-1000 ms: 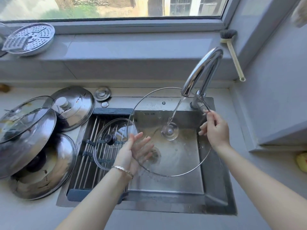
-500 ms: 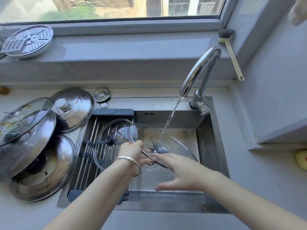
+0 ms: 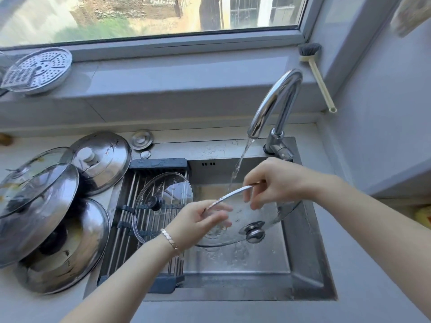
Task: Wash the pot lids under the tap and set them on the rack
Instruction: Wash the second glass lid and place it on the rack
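1. Glass lid [image 3: 254, 213] is tilting over the sink [image 3: 310, 283], under the tap [image 3: 275, 101] stream.
2. Left hand [image 3: 200, 220] and right hand [image 3: 275, 180] are both pinching its steel rim.
3. Wet, slick, breakable; rim or knob grips look safest.

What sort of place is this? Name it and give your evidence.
Most likely a home kitchen, at the sink under a window: a steel sink with a running tap, a roll-up drying rack across it, and pot lids stacked on the counter.
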Motion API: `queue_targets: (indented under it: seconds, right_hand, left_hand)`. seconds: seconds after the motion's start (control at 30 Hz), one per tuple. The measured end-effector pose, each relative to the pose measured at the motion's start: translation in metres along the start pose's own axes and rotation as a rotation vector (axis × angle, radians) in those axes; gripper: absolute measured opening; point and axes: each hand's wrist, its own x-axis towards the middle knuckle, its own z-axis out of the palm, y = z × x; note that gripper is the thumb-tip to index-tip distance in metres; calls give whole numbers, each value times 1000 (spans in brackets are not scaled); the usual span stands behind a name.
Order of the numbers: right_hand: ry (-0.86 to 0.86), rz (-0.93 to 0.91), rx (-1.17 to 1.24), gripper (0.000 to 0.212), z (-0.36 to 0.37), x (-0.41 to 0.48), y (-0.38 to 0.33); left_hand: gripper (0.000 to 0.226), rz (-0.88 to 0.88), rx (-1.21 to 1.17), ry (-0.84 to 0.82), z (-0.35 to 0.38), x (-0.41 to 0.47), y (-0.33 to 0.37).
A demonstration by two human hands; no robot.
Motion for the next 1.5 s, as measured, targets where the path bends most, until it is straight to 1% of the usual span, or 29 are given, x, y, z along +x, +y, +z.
queue_targets:
  seconds: [0.03,0.07,0.1,0.13,0.17,0.2,0.23,0.27,0.3,0.33,0.37,0.4,0.43,0.47,0.5,0.53,0.6,0.67,0.77,0.83,0.93,1.0,1.07,1.13,1.2,1.27,1.37,1.4,1.5]
  right_hand:
    - [43,-23,20,19,-3,3,2]
    - [120,-46,34,20,-2,5,6]
    - [236,-66,45,20,3,9,13]
    - [395,-72,57,23,10,13,22]
    - [570,-37,83,28,21,18,31]
    - [721,68,133,35,35,23,43]
    - [815,238,206,42,48,27,52]
    - [843,449,325,50,64,31,67]
    - [810,653,483,57,76,33,78]
    - [741,817,671,62,89,34,87]
    - [650,906,865,64,98,32,90]
    - [585,921,1059,58,104,30,92]
    - [575,896,1213,48,106,27,93]
    - [619,845,1320,38,104,26,93]
    - [690,808,1351,32,100,26,91]
    - [770,777,1334,30,94,26,90]
    - [882,722,1192,31,79,28,83]
    - [938,591,1038,31,63,29,72]
    - [976,392,770,30,45,28,56]
    - [976,298,679,30,40,28,48]
    - [980,226,733,28,41,29,49]
    - [998,272,778,28,48,32,56]
    - [1013,378,869,30,63,37,68]
    - [1001,498,973,36,85,42,83]
    - [946,620,1073,43,109,45,93]
    - [851,700,1158,43,126,44,98]
    - [613,823,1098,41,138,41,111]
    - [573,844,1043,38,138,39,117]
    - [619,831,805,27,119,34,131]
  left_hand:
    - [12,-26,-139,88,5,2,-4]
    - [17,-55,-215,194,10,4,-5]
    - [19,-87,-261,281,14,5,-6]
    - [20,-113,-312,352,18,8,-7]
    - [22,-140,-372,415,21,10,-8]
    - [26,-171,-450,475,22,13,-10]
    - [30,-214,-536,541,23,16,-12]
    - [34,-267,-617,610,22,18,-15]
    - [37,-319,-694,665,22,19,-17]
    - [39,-364,-772,695,21,20,-20]
    - [42,-398,-857,698,19,19,-22]
    - [45,-420,-944,683,17,19,-24]
    - [48,-440,-1021,660,16,18,-25]
    - [52,-457,-1090,639,15,17,-26]
    - [56,-473,-1153,628,16,17,-28]
    - [61,-495,-1211,628,18,17,-30]
    - [70,-559,-1314,632,26,16,-37]
    - [72,-646,-1370,602,35,14,-45]
    - [66,-773,-1355,542,42,17,-55]
    - [61,-778,-1381,542,41,20,-56]
    - [56,-698,-1383,595,34,23,-55]
    - [53,-628,-1338,627,24,22,-57]
    - [49,-549,-1272,659,13,17,-55]
    - [44,-456,-1154,673,3,12,-49]
    - [39,-383,-1000,661,-3,9,-40]
    - [37,-364,-883,646,-7,8,-30]
    - [36,-385,-789,648,-7,12,-16]
    - [35,-388,-770,652,-7,13,-11]
    - [33,-380,-699,642,-5,20,-1]
